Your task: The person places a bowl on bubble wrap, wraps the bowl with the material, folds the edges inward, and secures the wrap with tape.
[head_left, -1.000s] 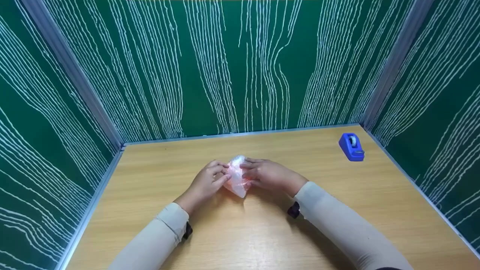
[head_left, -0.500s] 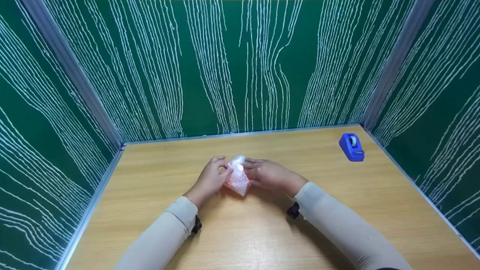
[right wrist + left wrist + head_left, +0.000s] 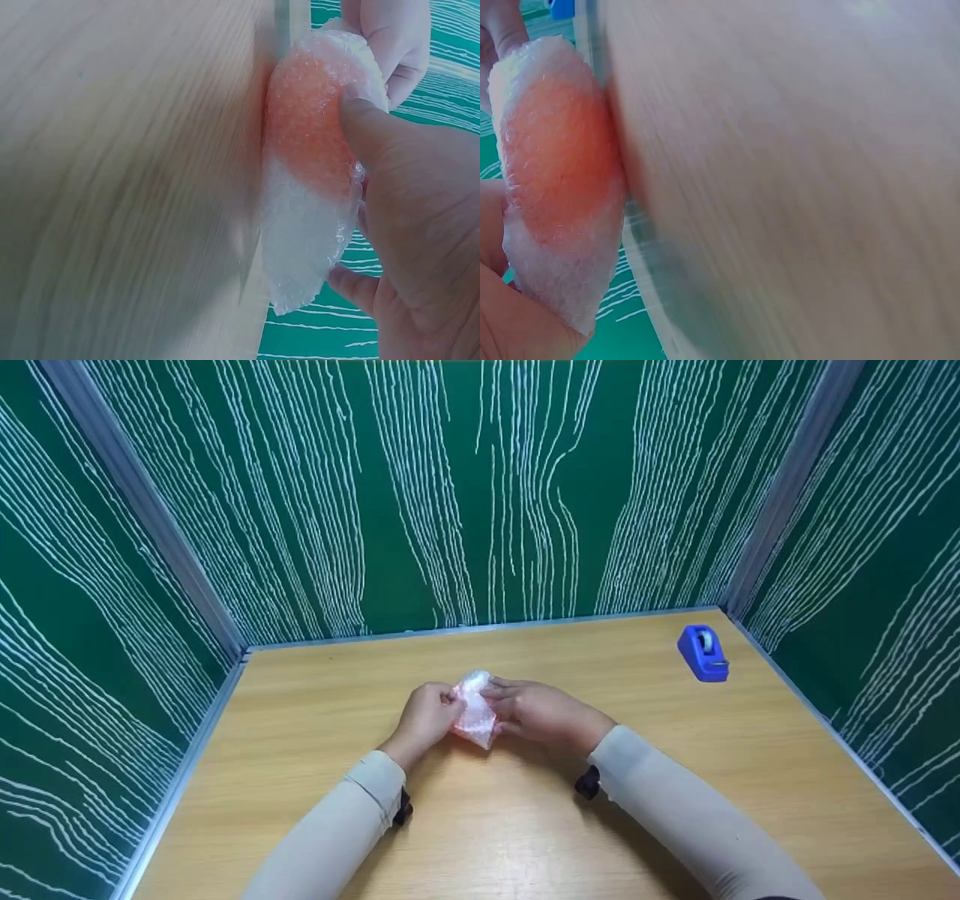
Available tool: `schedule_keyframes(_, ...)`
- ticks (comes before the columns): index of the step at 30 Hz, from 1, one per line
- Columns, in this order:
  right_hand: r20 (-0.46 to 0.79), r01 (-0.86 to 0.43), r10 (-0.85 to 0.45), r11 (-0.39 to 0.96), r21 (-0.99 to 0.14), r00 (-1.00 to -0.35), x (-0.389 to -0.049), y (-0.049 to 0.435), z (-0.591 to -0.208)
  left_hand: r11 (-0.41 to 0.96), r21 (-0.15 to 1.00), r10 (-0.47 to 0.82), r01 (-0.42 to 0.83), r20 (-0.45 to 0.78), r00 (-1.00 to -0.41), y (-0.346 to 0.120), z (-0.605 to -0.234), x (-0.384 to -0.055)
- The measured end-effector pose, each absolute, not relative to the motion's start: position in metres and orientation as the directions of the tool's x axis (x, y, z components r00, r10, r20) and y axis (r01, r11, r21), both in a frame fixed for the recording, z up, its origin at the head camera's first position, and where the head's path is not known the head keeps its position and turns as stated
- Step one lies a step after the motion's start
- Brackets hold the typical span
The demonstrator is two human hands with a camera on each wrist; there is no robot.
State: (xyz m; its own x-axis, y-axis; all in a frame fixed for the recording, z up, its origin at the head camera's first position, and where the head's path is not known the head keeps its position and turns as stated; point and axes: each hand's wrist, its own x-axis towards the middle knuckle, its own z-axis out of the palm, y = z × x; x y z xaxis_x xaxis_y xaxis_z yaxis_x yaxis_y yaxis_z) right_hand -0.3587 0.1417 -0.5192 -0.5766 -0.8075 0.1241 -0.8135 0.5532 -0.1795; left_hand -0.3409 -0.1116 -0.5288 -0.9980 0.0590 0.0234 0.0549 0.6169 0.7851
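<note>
A small bundle of bubble wrap [image 3: 475,720] with something orange-red inside lies on the table midway between the hands. Its pointed, folded end faces the person; what the orange-red thing is stays hidden by the wrap. At the bundle's left side, my left hand [image 3: 426,714] pinches the wrap with curled fingers. From the right, my right hand [image 3: 546,712] holds the bundle, fingers over its top. In the right wrist view the right thumb presses the bubble wrap [image 3: 304,232] over the orange-red part. The left wrist view shows the bundle's rounded orange-red side [image 3: 562,165].
A blue tape dispenser [image 3: 703,654] with a roll of clear tape stands at the table's back right corner. Green panels [image 3: 420,495] with white wavy lines enclose the wooden table [image 3: 480,825] at the back and both sides.
My left hand has moved slightly right, its fingers going from spread to curled against the bundle's left side. My right hand has stayed nearly in place on the bundle.
</note>
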Motion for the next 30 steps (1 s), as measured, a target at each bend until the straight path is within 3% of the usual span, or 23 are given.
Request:
schedule_keyframes(8,0.18,-0.843,-0.826,0.505,-0.184,-0.534,-0.361,0.145,-0.512,0.617,0.785,0.042,0.065,0.049,-0.998,-0.113,-0.532,-0.343)
schedule_keyframes(12,0.171,-0.757,-0.745,0.589,-0.284,-0.644,-0.361,0.155,-0.504,0.618,0.785,0.035,0.047,0.033,-0.999,-0.112,-0.532,-0.344)
schedule_keyframes(15,0.141,-0.613,-0.612,0.69,-0.384,-0.778,-0.363,0.167,-0.496,0.616,0.787,0.024,0.027,0.016,-1.0,-0.112,-0.532,-0.344)
schedule_keyframes(18,0.129,-0.5,-0.498,0.748,-0.436,-0.857,-0.369,0.182,-0.49,0.608,0.794,0.009,0.004,-0.002,-1.0,-0.112,-0.533,-0.344)
schedule_keyframes(30,0.094,-0.249,-0.235,0.819,-0.518,-0.968,-0.408,0.28,-0.481,0.587,0.808,-0.012,-0.037,-0.037,-0.999,-0.11,-0.533,-0.344)
